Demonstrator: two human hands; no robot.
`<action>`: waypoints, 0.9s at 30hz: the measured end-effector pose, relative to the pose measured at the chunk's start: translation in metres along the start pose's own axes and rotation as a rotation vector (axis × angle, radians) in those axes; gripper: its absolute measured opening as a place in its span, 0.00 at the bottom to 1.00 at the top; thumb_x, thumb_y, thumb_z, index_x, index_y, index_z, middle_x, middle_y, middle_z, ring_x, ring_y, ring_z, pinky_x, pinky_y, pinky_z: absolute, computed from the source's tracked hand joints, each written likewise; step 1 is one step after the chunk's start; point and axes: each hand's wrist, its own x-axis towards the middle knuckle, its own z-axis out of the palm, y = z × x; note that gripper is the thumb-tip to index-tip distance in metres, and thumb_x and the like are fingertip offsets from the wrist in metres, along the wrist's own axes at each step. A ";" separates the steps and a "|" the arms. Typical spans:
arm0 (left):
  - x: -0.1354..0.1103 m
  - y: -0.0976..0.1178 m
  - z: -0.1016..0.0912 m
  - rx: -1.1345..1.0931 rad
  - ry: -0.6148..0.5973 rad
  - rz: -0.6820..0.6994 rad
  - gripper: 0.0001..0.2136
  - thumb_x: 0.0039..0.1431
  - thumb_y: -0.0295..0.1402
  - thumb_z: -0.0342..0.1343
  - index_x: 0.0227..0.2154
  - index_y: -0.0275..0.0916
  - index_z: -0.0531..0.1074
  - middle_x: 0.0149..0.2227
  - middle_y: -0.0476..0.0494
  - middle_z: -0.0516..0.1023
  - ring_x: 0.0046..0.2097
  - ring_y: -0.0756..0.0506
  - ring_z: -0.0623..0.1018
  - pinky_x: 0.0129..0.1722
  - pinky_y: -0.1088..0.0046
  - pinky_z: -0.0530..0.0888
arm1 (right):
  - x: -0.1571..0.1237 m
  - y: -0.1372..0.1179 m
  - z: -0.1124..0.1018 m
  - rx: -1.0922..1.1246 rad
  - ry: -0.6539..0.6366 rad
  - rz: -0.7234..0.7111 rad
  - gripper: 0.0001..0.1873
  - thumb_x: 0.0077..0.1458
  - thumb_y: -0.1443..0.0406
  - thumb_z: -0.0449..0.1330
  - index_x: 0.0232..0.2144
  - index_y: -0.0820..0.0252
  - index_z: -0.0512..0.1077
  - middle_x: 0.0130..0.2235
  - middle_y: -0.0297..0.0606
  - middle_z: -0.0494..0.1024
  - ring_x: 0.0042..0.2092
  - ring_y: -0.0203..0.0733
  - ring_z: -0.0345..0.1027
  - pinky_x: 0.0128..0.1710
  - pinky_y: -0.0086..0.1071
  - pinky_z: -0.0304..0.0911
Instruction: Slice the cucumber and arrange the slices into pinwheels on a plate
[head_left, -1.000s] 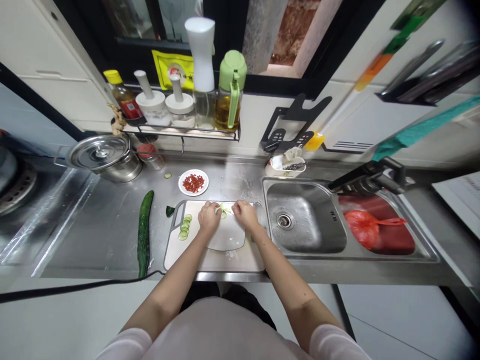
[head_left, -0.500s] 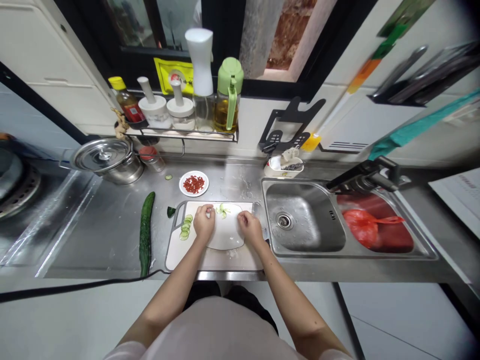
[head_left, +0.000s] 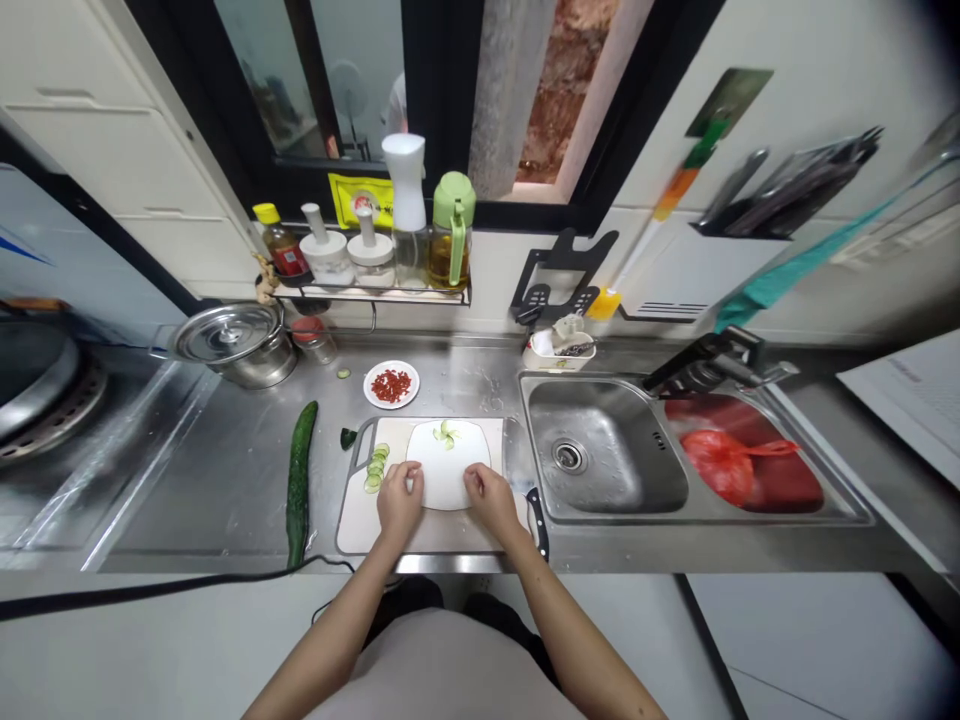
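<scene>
A white plate (head_left: 448, 475) lies on the cutting board (head_left: 360, 528), with several thin cucumber pieces (head_left: 447, 434) grouped near its far rim. My left hand (head_left: 400, 498) is at the plate's near left edge, fingers curled into a pinch. Over the near right edge, my right hand (head_left: 491, 497) is likewise closed, fingertips together. Whatever either pinch holds, if anything, is too small to make out. A row of cucumber slices (head_left: 376, 468) lies on the board's left side. By the board's right edge rests a black-handled knife (head_left: 538, 522). The long cucumber (head_left: 301, 483) sits on the counter to the left.
Behind the board stands a small white dish of chopped red pieces (head_left: 391, 385). A lidded steel pot (head_left: 238, 342) is at the back left. To the right are two sink basins (head_left: 611, 455), one holding a red bag (head_left: 720, 467). Bottles and jars line a wall rack (head_left: 375, 294).
Both hands have moved toward me along the plate's sides and stay curled. The plate and cucumber pieces keep their places on the board. The camera view has tilted up slightly.
</scene>
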 end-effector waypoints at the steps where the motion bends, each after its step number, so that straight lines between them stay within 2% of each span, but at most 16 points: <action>1: -0.002 -0.004 -0.003 0.010 0.003 -0.009 0.09 0.58 0.32 0.50 0.38 0.40 0.75 0.38 0.45 0.76 0.38 0.47 0.75 0.38 0.73 0.68 | -0.003 -0.001 0.000 0.002 0.000 -0.004 0.14 0.59 0.60 0.48 0.33 0.59 0.72 0.25 0.34 0.71 0.30 0.38 0.64 0.30 0.28 0.53; 9: -0.010 -0.032 -0.026 0.109 0.034 -0.127 0.11 0.59 0.34 0.49 0.40 0.42 0.74 0.43 0.44 0.76 0.39 0.45 0.75 0.36 0.72 0.66 | -0.020 -0.008 -0.004 0.011 0.023 -0.007 0.15 0.58 0.59 0.48 0.32 0.58 0.72 0.25 0.34 0.71 0.29 0.39 0.64 0.29 0.28 0.53; 15: -0.009 -0.052 -0.038 0.277 0.072 -0.197 0.16 0.57 0.37 0.51 0.47 0.43 0.71 0.43 0.42 0.76 0.45 0.39 0.74 0.44 0.64 0.66 | -0.024 -0.011 -0.011 0.005 0.048 -0.031 0.16 0.58 0.58 0.48 0.33 0.58 0.72 0.25 0.35 0.72 0.29 0.40 0.65 0.29 0.29 0.54; 20: -0.010 -0.065 -0.042 0.382 0.024 -0.262 0.18 0.56 0.41 0.51 0.47 0.41 0.70 0.46 0.37 0.74 0.48 0.35 0.72 0.47 0.57 0.64 | -0.025 -0.010 -0.014 0.014 0.063 -0.027 0.16 0.58 0.58 0.48 0.34 0.58 0.73 0.27 0.37 0.75 0.30 0.40 0.67 0.30 0.29 0.55; 27: -0.006 -0.068 -0.041 0.393 0.011 -0.254 0.17 0.56 0.42 0.50 0.45 0.41 0.71 0.45 0.38 0.75 0.47 0.36 0.73 0.47 0.56 0.63 | -0.027 -0.006 -0.015 0.027 0.073 -0.015 0.16 0.58 0.57 0.48 0.34 0.58 0.72 0.28 0.38 0.76 0.30 0.41 0.68 0.30 0.29 0.56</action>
